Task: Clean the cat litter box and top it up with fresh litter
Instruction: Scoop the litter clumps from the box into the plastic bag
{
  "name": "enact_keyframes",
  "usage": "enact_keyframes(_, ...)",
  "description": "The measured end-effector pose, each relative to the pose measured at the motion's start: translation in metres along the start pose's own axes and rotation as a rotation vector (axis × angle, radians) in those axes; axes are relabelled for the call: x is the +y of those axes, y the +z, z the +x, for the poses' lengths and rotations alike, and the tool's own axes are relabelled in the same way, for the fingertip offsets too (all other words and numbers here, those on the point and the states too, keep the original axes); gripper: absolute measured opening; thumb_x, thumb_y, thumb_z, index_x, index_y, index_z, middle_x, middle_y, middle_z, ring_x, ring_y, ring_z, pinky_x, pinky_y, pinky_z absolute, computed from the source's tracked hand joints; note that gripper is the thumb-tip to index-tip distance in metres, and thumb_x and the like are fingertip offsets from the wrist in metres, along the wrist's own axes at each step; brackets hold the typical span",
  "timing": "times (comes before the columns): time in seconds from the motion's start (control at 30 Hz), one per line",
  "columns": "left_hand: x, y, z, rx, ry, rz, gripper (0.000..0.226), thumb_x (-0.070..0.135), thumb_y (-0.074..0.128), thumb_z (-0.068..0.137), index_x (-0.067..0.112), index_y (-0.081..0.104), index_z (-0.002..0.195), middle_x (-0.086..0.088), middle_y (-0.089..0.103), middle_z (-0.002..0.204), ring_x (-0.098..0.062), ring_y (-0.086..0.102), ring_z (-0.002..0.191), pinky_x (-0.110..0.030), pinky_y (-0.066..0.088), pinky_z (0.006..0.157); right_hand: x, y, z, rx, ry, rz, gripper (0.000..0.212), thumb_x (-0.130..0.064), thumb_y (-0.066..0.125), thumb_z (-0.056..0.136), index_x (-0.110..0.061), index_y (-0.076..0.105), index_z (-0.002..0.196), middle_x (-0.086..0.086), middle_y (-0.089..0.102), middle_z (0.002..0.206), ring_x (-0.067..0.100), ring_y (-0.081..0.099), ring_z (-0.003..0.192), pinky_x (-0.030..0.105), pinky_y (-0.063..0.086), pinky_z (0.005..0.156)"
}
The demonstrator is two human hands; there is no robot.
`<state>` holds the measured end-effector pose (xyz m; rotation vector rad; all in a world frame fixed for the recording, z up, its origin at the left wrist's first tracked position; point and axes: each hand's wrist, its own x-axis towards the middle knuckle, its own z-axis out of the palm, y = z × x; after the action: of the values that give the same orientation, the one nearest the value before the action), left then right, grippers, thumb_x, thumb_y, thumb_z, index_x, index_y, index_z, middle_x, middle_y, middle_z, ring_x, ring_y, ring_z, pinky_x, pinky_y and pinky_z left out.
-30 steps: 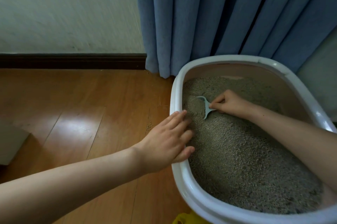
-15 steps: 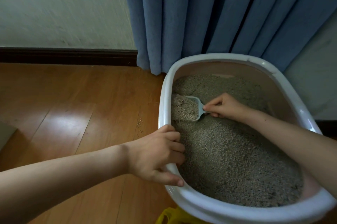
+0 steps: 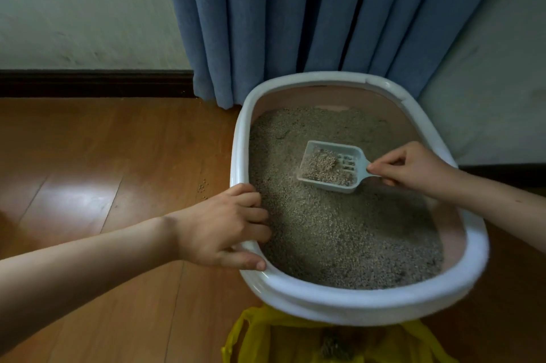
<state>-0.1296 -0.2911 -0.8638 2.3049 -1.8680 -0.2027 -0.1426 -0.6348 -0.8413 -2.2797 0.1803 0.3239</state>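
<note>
Scoop (image 3: 331, 166) sits loaded with litter (image 3: 339, 244), my right hand (image 3: 413, 169) pinching its handle so the slots can sift, I judge. Just below that grip lies the box's (image 3: 384, 300) litter bed. My left hand (image 3: 224, 229) curls over the rim opposite the scoop, likely to steady it. A yellow bag (image 3: 266, 339) waits nearest me for waste.
</note>
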Motion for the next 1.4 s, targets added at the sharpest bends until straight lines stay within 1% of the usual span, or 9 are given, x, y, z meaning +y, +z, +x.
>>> enact_keyframes(0.13,0.017,0.007,-0.008,0.021,0.021,0.023,0.042,0.057,0.040,0.098,0.020,0.059,0.093,0.003,0.052,0.089,-0.021,0.047,0.089,-0.043,0.037,0.103,0.003,-0.006,-0.032,-0.016,0.039,0.007,0.022,-0.019,0.066,0.088,0.000,0.076,0.081,0.007,0.059,0.050,0.011,0.046,0.043,0.015,0.039,0.043)
enact_keyframes(0.27,0.030,0.013,-0.013,0.038,0.001,0.073,0.042,0.054,0.039,0.100,0.018,0.060,0.097,0.004,0.054,0.092,-0.020,0.050,0.092,-0.038,0.030,0.111,0.001,-0.012,-0.054,-0.001,0.058,-0.022,0.021,-0.021,0.067,0.088,-0.004,0.077,0.081,0.007,0.061,0.052,0.014,0.048,0.048,0.016,0.041,0.046)
enact_keyframes(0.43,0.035,0.013,-0.012,0.044,0.007,0.065,0.036,0.047,0.043,0.102,0.016,0.059,0.093,0.003,0.054,0.090,-0.022,0.051,0.088,-0.036,0.042,0.092,-0.005,-0.010,-0.074,0.017,0.051,-0.050,0.026,-0.023,0.066,0.089,-0.001,0.076,0.081,0.016,0.063,0.057,0.018,0.050,0.053,0.026,0.045,0.057)
enact_keyframes(0.53,0.039,0.013,-0.011,0.068,0.002,0.045,0.033,0.044,0.045,0.102,0.016,0.056,0.089,0.001,0.053,0.088,-0.023,0.051,0.085,-0.032,0.042,0.083,-0.011,-0.010,-0.084,-0.058,0.102,-0.047,0.022,-0.022,0.066,0.089,-0.004,0.077,0.084,0.011,0.061,0.055,0.019,0.047,0.052,0.025,0.042,0.053)
enact_keyframes(0.73,0.044,0.016,-0.012,0.120,0.005,0.062,0.030,0.043,0.044,0.101,0.019,0.050,0.085,0.002,0.051,0.085,-0.021,0.048,0.081,-0.028,0.037,0.081,-0.016,-0.011,-0.099,-0.055,0.092,-0.047,0.018,-0.023,0.066,0.089,-0.010,0.078,0.085,0.002,0.059,0.050,0.018,0.046,0.051,0.028,0.041,0.054)
enact_keyframes(0.87,0.043,0.016,-0.012,0.120,0.015,0.058,0.030,0.043,0.043,0.101,0.019,0.051,0.086,0.002,0.051,0.085,-0.021,0.049,0.081,-0.028,0.038,0.080,-0.018,-0.011,-0.106,-0.038,0.104,-0.043,0.019,-0.022,0.067,0.089,-0.007,0.077,0.083,-0.003,0.056,0.045,0.010,0.043,0.044,0.019,0.038,0.048)
enact_keyframes(1.1,0.042,0.017,-0.012,0.111,0.016,0.028,0.030,0.043,0.043,0.101,0.018,0.053,0.088,0.003,0.052,0.087,-0.022,0.050,0.082,-0.029,0.041,0.081,-0.014,-0.008,-0.118,-0.003,0.106,-0.047,0.026,-0.024,0.066,0.089,-0.002,0.076,0.081,0.007,0.060,0.055,0.021,0.045,0.055,0.024,0.038,0.051)
enact_keyframes(1.27,0.043,0.016,-0.014,0.094,0.007,0.020,0.035,0.044,0.040,0.102,0.016,0.055,0.087,0.001,0.054,0.086,-0.023,0.051,0.083,-0.034,0.044,0.081,-0.019,-0.009,-0.125,-0.005,0.038,-0.012,0.018,-0.024,0.067,0.088,-0.012,0.077,0.078,0.000,0.059,0.051,0.018,0.048,0.054,0.028,0.041,0.054)
enact_keyframes(1.4,0.045,0.013,-0.013,0.096,-0.001,0.022,0.039,0.044,0.039,0.102,0.014,0.058,0.087,-0.001,0.057,0.086,-0.024,0.051,0.082,-0.032,0.041,0.080,-0.031,-0.011,-0.136,-0.129,-0.027,0.011,0.010,-0.024,0.067,0.086,-0.023,0.076,0.083,0.006,0.064,0.056,0.013,0.052,0.053,0.027,0.045,0.058)
